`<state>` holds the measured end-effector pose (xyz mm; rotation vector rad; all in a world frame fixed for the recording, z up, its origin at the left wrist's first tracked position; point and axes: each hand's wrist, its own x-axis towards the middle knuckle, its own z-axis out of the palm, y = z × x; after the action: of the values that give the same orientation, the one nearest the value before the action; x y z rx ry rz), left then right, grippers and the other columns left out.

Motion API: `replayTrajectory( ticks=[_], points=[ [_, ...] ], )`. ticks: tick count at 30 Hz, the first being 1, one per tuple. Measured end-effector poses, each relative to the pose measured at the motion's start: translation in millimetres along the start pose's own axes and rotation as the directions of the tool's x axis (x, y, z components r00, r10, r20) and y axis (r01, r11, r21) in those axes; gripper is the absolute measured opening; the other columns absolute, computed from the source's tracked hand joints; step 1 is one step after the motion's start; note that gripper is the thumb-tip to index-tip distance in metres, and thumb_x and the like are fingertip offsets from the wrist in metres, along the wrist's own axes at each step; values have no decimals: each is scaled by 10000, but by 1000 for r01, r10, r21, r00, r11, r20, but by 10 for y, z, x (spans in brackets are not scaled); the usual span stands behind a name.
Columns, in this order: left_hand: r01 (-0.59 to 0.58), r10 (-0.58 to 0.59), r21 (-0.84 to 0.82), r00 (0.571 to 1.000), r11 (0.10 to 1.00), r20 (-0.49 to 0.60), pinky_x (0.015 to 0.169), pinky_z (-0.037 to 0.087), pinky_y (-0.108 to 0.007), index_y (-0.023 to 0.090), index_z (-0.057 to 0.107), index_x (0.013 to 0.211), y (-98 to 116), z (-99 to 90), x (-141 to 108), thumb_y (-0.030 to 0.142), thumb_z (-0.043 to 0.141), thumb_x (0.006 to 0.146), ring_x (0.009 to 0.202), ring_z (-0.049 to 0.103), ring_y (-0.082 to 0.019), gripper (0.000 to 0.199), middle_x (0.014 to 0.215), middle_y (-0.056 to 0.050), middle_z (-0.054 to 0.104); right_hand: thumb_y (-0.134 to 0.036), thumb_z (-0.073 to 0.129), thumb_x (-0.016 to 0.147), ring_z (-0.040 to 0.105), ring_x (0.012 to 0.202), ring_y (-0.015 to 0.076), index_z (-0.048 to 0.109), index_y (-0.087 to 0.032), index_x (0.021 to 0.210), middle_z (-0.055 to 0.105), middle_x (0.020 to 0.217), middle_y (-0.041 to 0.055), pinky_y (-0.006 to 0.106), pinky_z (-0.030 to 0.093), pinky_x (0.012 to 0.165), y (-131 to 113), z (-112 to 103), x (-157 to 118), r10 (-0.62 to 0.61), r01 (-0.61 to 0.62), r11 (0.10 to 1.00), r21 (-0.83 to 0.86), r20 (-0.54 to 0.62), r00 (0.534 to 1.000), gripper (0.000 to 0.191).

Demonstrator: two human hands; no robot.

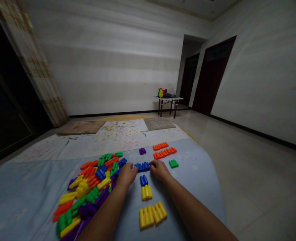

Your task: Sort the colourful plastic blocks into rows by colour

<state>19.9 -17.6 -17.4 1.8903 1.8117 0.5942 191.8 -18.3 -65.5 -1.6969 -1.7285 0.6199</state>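
On the blue cloth, a row of joined blue plastic building blocks (142,166) lies between my hands. My left hand (127,173) has its fingers bent at the row's left end. At the right end, my right hand (160,169) pinches with thumb and fingers. Its fingertips are partly hidden. Just nearer to me sit a smaller blue block (143,180) and a yellow block (146,192). Closer still is a joined yellow row (153,215). Beyond my hands are a purple block (142,151), two orange rows (165,152) and a green block (173,163).
A loose heap of mixed coloured blocks (87,187) spreads left of my left forearm. The cloth-covered round table (198,180) curves away at the right. Two flat mats (159,124) lie at its far side. A small table (168,98) with a colourful bag stands by the wall.
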Motion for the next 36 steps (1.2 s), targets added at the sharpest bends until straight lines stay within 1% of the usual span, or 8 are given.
replayTrajectory(
  ticks=[4, 8, 14, 16, 20, 24, 31, 36],
  points=[
    [-24, 12, -114, 994, 993, -111, 847, 424, -231, 121, 535, 1123, 26, -74, -252, 281, 388, 806, 1004, 580, -153, 384, 1118, -97, 623, -162, 442, 760, 614, 924, 151, 673, -161, 958, 691, 959, 59, 215, 429, 814, 15, -3, -5, -20, 20, 1000, 8, -9, 1000, 304],
    [-138, 85, -250, 973, 958, -213, 783, 470, -269, 177, 594, 1014, -36, -23, -641, 356, 384, 815, 914, 607, -175, 340, 1024, -64, 657, -170, 440, 765, 622, 899, 145, 665, -151, 971, 692, 946, 57, 211, 441, 796, 47, -37, 33, -26, 26, 1000, 9, -31, 999, 306],
    [-310, 253, -206, 932, 928, -260, 746, 490, -255, 199, 633, 869, -235, 215, -1004, 372, 386, 848, 850, 616, -165, 303, 895, -63, 675, -154, 426, 777, 604, 935, 136, 643, -144, 1014, 675, 999, 59, 211, 435, 827, -33, -49, 230, -40, 37, 999, -38, -62, 997, 322],
    [-414, 350, -168, 883, 895, -312, 712, 497, -235, 200, 627, 849, -279, 280, -1048, 334, 396, 856, 795, 623, -145, 267, 836, -51, 675, -146, 447, 762, 598, 948, 138, 636, -141, 1036, 668, 1020, 64, 208, 425, 841, -100, -28, 339, -47, 43, 996, -76, -53, 997, 333],
    [-612, 538, -45, 726, 790, -428, 644, 493, -203, 194, 602, 825, -292, 367, -1073, 232, 418, 853, 689, 620, -116, 190, 721, -23, 658, -143, 496, 735, 594, 955, 152, 599, -149, 1111, 649, 1061, 76, 211, 417, 839, -220, 31, 611, -34, 28, 984, -175, -32, 999, 390],
    [-701, 636, 45, 616, 712, -465, 586, 476, -198, 196, 567, 775, -259, 434, -1048, 157, 403, 840, 606, 601, -105, 180, 652, -2, 635, -171, 562, 706, 561, 1015, 197, 614, -151, 1080, 627, 1096, 104, 236, 398, 843, -268, 92, 877, -2, -3, 958, -286, -16, 1000, 378],
    [-732, 688, 99, 573, 674, -445, 513, 439, -201, 197, 544, 775, -311, 601, -973, 116, 404, 804, 534, 572, -107, 164, 596, 4, 607, -199, 621, 664, 600, 891, 206, 672, -162, 934, 674, 969, 95, 238, 402, 717, -266, 236, 1103, 42, -21, 916, -401, 43, 998, 277],
    [-715, 637, 78, 561, 694, -528, 480, 408, -211, 213, 522, 738, -342, 774, -948, 124, 361, 798, 490, 544, -110, 193, 547, 12, 583, -197, 587, 690, 592, 920, 190, 675, -176, 932, 674, 986, 96, 224, 387, 732, -353, 387, 1160, -9, 36, 914, -405, 68, 998, 259]
  ],
)
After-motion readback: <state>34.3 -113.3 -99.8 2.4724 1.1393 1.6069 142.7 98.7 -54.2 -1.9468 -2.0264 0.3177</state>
